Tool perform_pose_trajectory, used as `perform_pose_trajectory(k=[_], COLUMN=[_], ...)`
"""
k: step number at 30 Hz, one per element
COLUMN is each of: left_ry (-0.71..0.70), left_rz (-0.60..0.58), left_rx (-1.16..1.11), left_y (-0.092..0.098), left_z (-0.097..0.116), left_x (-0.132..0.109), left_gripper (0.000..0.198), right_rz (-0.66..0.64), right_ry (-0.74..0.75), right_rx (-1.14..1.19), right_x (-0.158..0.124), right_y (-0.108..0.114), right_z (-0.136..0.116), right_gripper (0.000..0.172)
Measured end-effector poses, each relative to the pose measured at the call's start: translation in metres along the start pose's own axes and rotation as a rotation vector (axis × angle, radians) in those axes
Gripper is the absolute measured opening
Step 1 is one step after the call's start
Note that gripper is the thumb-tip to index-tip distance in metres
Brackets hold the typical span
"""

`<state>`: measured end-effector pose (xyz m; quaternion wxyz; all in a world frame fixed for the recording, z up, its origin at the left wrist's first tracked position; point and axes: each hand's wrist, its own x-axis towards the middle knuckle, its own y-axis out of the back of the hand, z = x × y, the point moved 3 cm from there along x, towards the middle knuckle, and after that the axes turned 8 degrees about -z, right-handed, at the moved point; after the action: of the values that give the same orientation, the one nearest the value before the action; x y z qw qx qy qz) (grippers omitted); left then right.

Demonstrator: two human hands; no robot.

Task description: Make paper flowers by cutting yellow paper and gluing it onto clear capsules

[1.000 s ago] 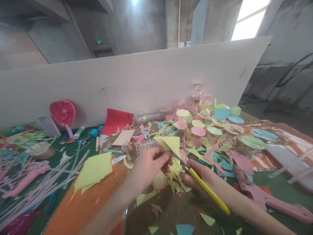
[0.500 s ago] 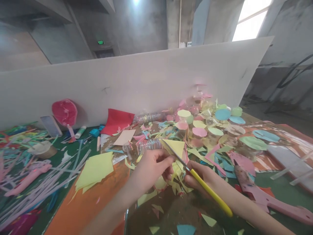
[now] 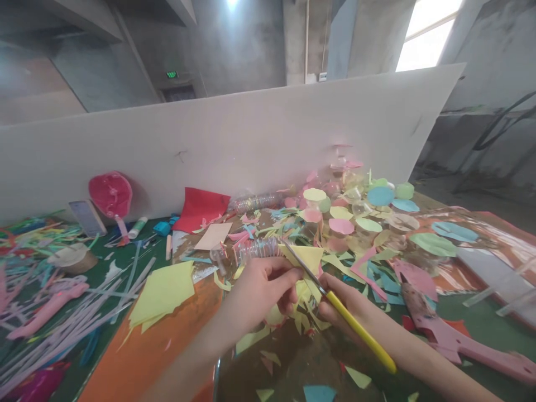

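Head view: nearest the camera, paper scraps, among them a blue scrap (image 3: 316,392), lie scattered over the tabletop (image 3: 464,315). Just beyond them, a person's 2 bare hands meet over a heap of yellow offcuts. The left hand (image 3: 255,287) has its grip pinched shut on a yellow paper (image 3: 310,257), thumb and fingers clamped on its near edge, holding the sheet up off the tabletop. The right hand (image 3: 347,301) is wrapped closed around the yellow-handled scissors (image 3: 338,306), whose thin blades slant up and to the left across the sheet's left edge. Whether the blades are parted cannot be told.

By the look of it, this is mid-cut, with the sheet being trimmed to shape. A further snip would call for the left hand to keep the paper taut and feed or turn it into the blades, fingertips kept clear of the cutting line.

A pink tool (image 3: 444,335) lies to the right and a stack of yellow sheets (image 3: 163,290) to the left. Just behind the hands rests a clear ribbed bottle (image 3: 257,248). Farther back lie a red sheet (image 3: 201,206) and many coloured paper discs (image 3: 379,195), in front of a white board (image 3: 251,145) standing along the tabletop's far edge.
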<state>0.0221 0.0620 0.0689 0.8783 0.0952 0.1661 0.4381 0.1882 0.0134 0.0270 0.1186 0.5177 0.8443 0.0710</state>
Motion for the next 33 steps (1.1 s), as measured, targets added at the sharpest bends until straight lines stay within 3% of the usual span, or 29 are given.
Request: perform_pose_trajectory(k=[9, 15, 20, 23, 26, 28, 30, 33], left_ry=[-0.028, -0.024, -0.047, -0.053, -0.1, -0.142, -0.146, -0.065], left_rz=[-0.011, -0.015, 0.053, 0.087, -0.008, -0.051, -0.013, 0.095], left_rx=[-0.023, 0.011, 0.016, 0.107, 0.281, 0.39, 0.48, 0.624], left_y=[0.001, 0.007, 0.021, 0.025, 0.022, 0.019, 0.02, 0.021], left_z=[0.0, 0.003, -0.004, -0.014, -0.019, -0.021, -0.024, -0.033], left_x=[0.001, 0.002, 0.013, 0.024, 0.031, 0.032, 0.034, 0.038], left_gripper=[0.036, 0.035, 0.034, 0.035, 0.031, 0.043, 0.05, 0.038], right_rz=[0.04, 0.045, 0.136, 0.198, 0.217, 0.221, 0.221, 0.217], right_ry=[-0.043, -0.143, -0.156, -0.175, -0.159, -0.141, -0.128, -0.107], right_rx=[-0.104, 0.013, 0.09, 0.085, 0.059, 0.059, 0.069, 0.079], right_x=[0.005, 0.005, 0.006, 0.006, 0.006, 0.005, 0.004, 0.004], right_y=[0.001, 0.002, 0.007, 0.011, 0.012, 0.012, 0.012, 0.012], right_z=[0.007, 0.012, 0.019, 0.022, 0.022, 0.021, 0.02, 0.019], right_gripper=[0.05, 0.052, 0.051, 0.05, 0.049, 0.049, 0.05, 0.05])
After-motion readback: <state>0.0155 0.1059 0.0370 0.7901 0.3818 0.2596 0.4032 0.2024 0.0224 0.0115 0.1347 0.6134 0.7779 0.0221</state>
